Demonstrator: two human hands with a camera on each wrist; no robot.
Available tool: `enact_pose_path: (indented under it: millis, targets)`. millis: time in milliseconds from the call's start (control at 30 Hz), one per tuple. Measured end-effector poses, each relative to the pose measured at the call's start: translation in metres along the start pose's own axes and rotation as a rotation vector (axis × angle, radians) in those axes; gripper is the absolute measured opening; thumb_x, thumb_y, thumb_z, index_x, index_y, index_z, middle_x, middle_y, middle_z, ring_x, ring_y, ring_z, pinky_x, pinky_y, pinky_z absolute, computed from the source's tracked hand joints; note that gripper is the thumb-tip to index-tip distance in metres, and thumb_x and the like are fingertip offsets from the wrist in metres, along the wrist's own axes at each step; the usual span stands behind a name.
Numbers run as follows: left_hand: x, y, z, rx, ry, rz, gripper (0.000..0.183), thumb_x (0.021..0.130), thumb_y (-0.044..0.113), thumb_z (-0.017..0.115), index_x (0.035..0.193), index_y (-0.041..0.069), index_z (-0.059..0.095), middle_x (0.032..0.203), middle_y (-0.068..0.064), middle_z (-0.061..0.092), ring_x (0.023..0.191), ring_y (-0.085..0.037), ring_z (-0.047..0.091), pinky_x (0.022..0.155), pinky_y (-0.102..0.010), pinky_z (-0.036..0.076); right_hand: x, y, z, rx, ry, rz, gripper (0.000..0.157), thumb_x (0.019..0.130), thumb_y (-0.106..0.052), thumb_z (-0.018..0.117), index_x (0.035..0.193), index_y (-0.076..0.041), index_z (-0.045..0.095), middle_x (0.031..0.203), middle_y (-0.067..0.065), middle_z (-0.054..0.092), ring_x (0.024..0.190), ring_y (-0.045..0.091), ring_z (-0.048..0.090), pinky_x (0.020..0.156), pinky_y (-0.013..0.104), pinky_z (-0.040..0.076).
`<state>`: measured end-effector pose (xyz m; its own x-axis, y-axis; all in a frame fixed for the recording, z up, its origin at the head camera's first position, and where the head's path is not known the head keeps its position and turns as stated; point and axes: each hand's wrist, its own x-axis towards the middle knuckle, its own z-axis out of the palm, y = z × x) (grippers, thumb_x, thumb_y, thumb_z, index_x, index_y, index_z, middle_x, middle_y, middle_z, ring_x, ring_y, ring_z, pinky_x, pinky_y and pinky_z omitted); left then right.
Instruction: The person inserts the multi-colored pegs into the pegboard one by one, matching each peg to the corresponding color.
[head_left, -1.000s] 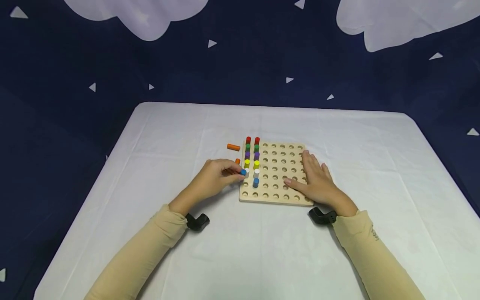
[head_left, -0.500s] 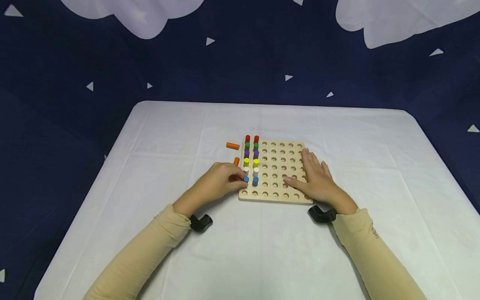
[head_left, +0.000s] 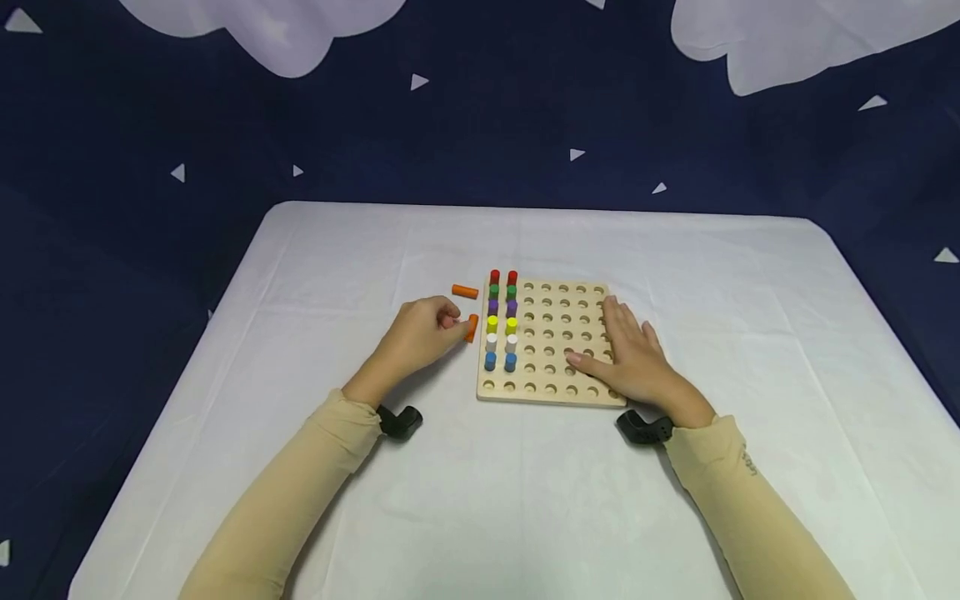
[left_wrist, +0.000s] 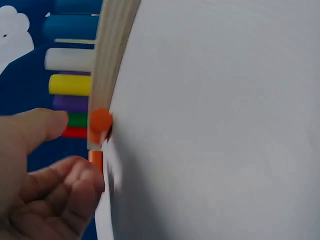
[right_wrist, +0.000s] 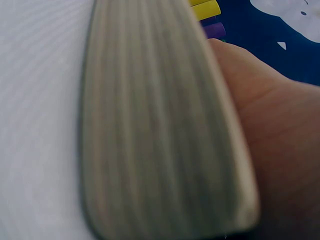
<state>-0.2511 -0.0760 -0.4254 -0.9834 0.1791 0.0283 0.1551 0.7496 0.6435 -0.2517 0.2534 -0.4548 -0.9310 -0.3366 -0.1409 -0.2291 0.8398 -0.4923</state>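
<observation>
A wooden peg board (head_left: 540,397) lies on the table, its two left columns holding upright red, green, purple, yellow, white and blue pegs. Left of it, my left hand (head_left: 422,337) is beside an orange peg (head_left: 472,331) that lies along the board's edge. In the left wrist view the thumb and curved fingers (left_wrist: 80,185) are spread apart with nothing between them, and this orange peg (left_wrist: 101,121) is just past them. Flat on the board's right side rests my right hand (head_left: 637,362), thumb stretched over the holes. The right wrist view shows it against the board's edge (right_wrist: 160,120).
Another orange peg (head_left: 465,292) lies farther back, left of the board's far corner. A white cloth covers the table (head_left: 480,500). Behind it hangs a dark blue backdrop (head_left: 480,125) with white clouds and triangles.
My left hand set a blue peg into the left column, in front of the white one. It let go and moved back and left to the nearer orange peg. The right hand stayed put.
</observation>
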Motion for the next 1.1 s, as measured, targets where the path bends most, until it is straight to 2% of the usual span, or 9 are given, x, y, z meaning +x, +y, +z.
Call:
enact_pose_path:
  millis: [133,267,400,533,700,900,1000,1100]
  targets:
    - [0.007,0.002,0.005,0.059,-0.032,-0.040,0.034,0.087,0.032,0.076,0.105,0.004,0.068,0.083,-0.004,0.061,0.074,-0.017,0.053,0.066,-0.028,0.043,-0.001,0.001,0.002,0.009,-0.002,-0.001,0.115,0.089,-0.071,0.053,0.156,-0.011,-0.018,0.166,0.010,-0.014,0.154,0.033,-0.010,0.120,0.061,-0.011]
    - [0.008,0.005,0.006,0.094,-0.037,-0.016,0.024,0.088,0.020,0.076,0.104,0.003,0.071,0.087,-0.006,0.066,0.078,-0.018,0.057,0.070,-0.029,0.047,-0.001,0.000,0.003,0.010,-0.003,-0.003,0.114,0.089,-0.071,0.053,0.156,-0.011,-0.019,0.166,0.010,-0.014,0.154,0.033,-0.011,0.120,0.061,-0.011]
    - [0.004,0.004,0.004,0.074,-0.035,0.004,0.016,0.090,0.014,0.072,0.102,0.004,0.071,0.089,-0.007,0.068,0.081,-0.018,0.059,0.073,-0.030,0.050,-0.002,-0.002,0.001,0.006,0.001,-0.006,0.114,0.089,-0.071,0.053,0.156,-0.011,-0.019,0.166,0.010,-0.014,0.154,0.033,-0.011,0.120,0.061,-0.011]
    - [-0.002,0.002,0.004,-0.007,-0.037,0.004,0.018,0.094,0.016,0.069,0.107,0.004,0.067,0.093,-0.007,0.067,0.083,-0.018,0.059,0.075,-0.030,0.050,-0.002,-0.002,0.000,0.004,0.001,-0.005,0.114,0.089,-0.071,0.052,0.156,-0.012,-0.019,0.166,0.010,-0.015,0.154,0.033,-0.011,0.120,0.061,-0.010]
    - [-0.015,0.003,0.004,-0.163,-0.037,-0.005,0.020,0.093,0.019,0.070,0.106,0.006,0.063,0.097,-0.006,0.068,0.087,-0.017,0.063,0.077,-0.029,0.054,-0.004,-0.001,-0.001,0.005,-0.001,-0.002,0.114,0.089,-0.070,0.053,0.156,-0.011,-0.018,0.166,0.011,-0.014,0.154,0.034,-0.011,0.120,0.062,-0.010]
    - [-0.033,0.009,0.003,-0.367,-0.050,0.061,0.019,0.089,0.017,0.076,0.103,0.009,0.066,0.098,-0.004,0.071,0.086,-0.015,0.068,0.074,-0.025,0.058,-0.007,0.001,-0.003,-0.001,-0.001,0.000,0.113,0.090,-0.070,0.052,0.155,-0.010,-0.019,0.166,0.011,-0.015,0.154,0.035,-0.011,0.119,0.062,-0.010]
    - [-0.040,0.017,0.004,-0.400,-0.050,0.099,0.019,0.085,0.020,0.080,0.101,0.014,0.071,0.097,0.001,0.072,0.087,-0.013,0.067,0.077,-0.026,0.057,-0.007,0.000,-0.006,0.001,0.002,0.000,0.113,0.090,-0.069,0.052,0.155,-0.010,-0.019,0.165,0.011,-0.015,0.154,0.034,-0.011,0.119,0.062,-0.010]
    - [-0.045,0.025,0.008,-0.373,-0.048,0.155,0.018,0.082,0.024,0.082,0.098,0.019,0.074,0.096,0.004,0.071,0.086,-0.013,0.062,0.075,-0.027,0.054,-0.007,0.000,-0.009,0.005,0.007,-0.002,0.113,0.091,-0.069,0.053,0.155,-0.010,-0.019,0.165,0.011,-0.015,0.154,0.034,-0.012,0.119,0.062,-0.011]
